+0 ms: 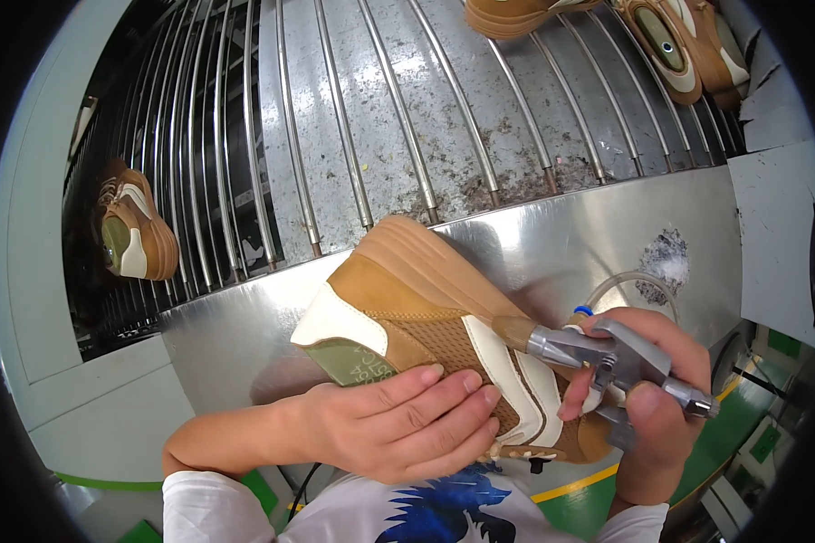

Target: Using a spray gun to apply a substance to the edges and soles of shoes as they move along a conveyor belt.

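A brown sneaker with cream panels, a mesh side and a thick tan sole lies tilted on its side in front of me, its sole turned away. Its olive-green lining shows at the opening, and the toe is partly hidden behind my right hand. My left hand grips it at the opening, fingers laid over the upper and the thumb out of sight. In my right hand is a silver air gun, fingers wrapped round its body. Its tan-sleeved nozzle points left along the upper near the sole; whether it touches is unclear.
A steel ledge with a dark, scuffed patch borders a rack of metal rollers. Further brown sneakers stand on the rollers: one at left, others at top right. A clear hose curves behind the gun.
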The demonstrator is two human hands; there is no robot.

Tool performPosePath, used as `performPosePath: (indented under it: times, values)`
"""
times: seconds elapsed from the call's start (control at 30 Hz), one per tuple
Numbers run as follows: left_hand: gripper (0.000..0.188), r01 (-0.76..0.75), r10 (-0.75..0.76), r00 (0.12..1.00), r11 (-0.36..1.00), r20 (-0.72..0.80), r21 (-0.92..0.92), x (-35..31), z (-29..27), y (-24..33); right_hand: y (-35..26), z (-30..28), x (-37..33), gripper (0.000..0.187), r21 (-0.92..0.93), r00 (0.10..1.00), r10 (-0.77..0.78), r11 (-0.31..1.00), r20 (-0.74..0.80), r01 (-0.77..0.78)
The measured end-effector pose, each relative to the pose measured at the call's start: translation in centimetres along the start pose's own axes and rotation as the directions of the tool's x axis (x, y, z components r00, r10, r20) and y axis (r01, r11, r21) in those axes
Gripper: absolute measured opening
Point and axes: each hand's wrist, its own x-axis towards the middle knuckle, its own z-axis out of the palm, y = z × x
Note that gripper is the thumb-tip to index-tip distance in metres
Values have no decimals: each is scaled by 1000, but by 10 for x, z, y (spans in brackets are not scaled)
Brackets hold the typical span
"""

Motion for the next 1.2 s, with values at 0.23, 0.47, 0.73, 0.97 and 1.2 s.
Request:
performPosePath:
  times: [0.23,0.47,0.73,0.97,1.2]
  values:
    - [17,8,-8,999,1000,-33,1,1,5,-2,-5,18,3,65,-117,979,-13,993,-204,-11]
    - [17,5,-5,999,1000,-51,4,4,7,-1,-14,23,7,60,-242,971,-114,968,-210,61]
    - [18,7,-7,1000,1000,17,2,4,2,1,-17,17,6,56,-316,982,-130,945,-140,81]
    - [18,3,-4,998,1000,68,8,6,-1,-1,-14,-3,-20,54,-376,949,-171,924,-264,61]
    - [18,10,-8,996,1000,89,-22,9,-4,-1,-3,-33,-57,51,-270,959,-143,960,-246,74]
